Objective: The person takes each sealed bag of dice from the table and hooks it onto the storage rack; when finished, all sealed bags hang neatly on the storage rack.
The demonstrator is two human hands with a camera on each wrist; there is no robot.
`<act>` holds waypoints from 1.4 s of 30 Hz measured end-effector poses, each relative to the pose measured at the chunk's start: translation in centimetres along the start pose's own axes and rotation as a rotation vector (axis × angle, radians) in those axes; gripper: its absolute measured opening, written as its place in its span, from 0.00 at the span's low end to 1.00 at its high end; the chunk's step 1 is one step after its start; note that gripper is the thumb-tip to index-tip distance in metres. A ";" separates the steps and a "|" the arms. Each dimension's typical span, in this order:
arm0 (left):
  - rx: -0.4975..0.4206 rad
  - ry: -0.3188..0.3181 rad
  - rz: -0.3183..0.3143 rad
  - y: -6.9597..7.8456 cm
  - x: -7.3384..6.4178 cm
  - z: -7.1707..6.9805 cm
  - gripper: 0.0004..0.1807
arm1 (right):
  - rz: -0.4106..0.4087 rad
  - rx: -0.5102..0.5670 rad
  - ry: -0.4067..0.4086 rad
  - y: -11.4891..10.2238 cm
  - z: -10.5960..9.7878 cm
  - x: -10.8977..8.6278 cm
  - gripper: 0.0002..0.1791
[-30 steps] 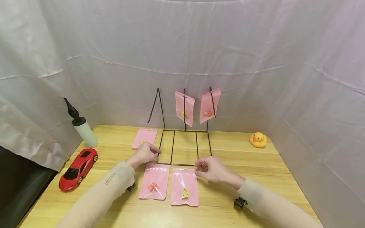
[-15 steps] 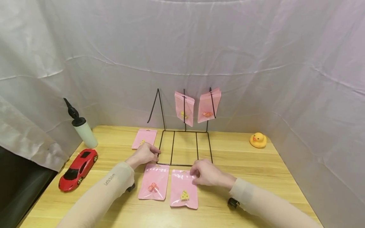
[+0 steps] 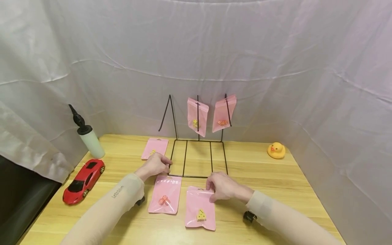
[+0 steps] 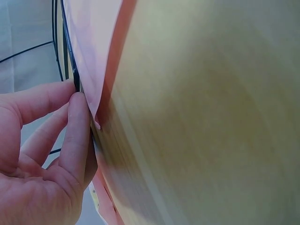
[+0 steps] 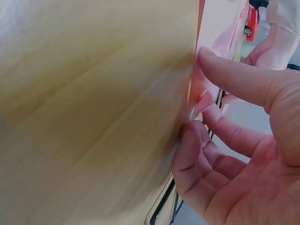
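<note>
Creased pale curtains, light wood-grain tabletop

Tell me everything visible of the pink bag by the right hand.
The pink bag is glossy and plastic-looking, with a hang hole near its top and yellow dice inside. It seems to lie on the table, in front of the wire rack, hole end toward it. The right hand holds its top right corner.

3 pink packets on wooden table
</note>
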State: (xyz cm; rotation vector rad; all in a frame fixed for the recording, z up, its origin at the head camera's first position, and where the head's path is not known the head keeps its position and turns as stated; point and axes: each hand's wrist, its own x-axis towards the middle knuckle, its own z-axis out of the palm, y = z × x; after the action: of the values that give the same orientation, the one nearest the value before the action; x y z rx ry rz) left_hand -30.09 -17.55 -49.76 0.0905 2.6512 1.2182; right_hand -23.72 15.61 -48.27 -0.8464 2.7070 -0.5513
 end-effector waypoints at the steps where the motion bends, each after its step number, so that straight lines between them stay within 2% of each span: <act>1: 0.001 0.000 0.001 0.0 0.0 0.0 0.21 | -0.001 0.001 0.000 0.0 0.0 0.0 0.17; 10: 0.017 0.000 0.001 0.1 -0.1 -0.2 0.21 | -0.063 0.086 0.029 0.7 0.6 -0.4 0.12; 18: 0.010 -0.001 0.000 0.1 0.0 -0.3 0.21 | -0.064 0.333 0.043 0.8 0.3 -0.5 0.11; 24: 0.016 0.000 0.015 0.0 0.1 -0.2 0.22 | -0.092 0.438 0.059 0.8 -0.2 -0.8 0.16; 29: 0.016 0.001 0.019 0.0 0.1 -0.2 0.22 | -0.136 0.449 0.106 0.8 -0.7 -1.4 0.17; 42: 0.005 -0.005 0.003 0.0 0.2 -0.1 0.22 | -0.324 0.338 0.294 0.5 -2.2 -3.0 0.16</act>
State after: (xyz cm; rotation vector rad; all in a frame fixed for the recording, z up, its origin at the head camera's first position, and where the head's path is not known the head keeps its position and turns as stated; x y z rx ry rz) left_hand -30.32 -17.60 -49.77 0.0984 2.6513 1.2113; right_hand -22.33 18.39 -46.11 -1.1900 2.6141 -1.2511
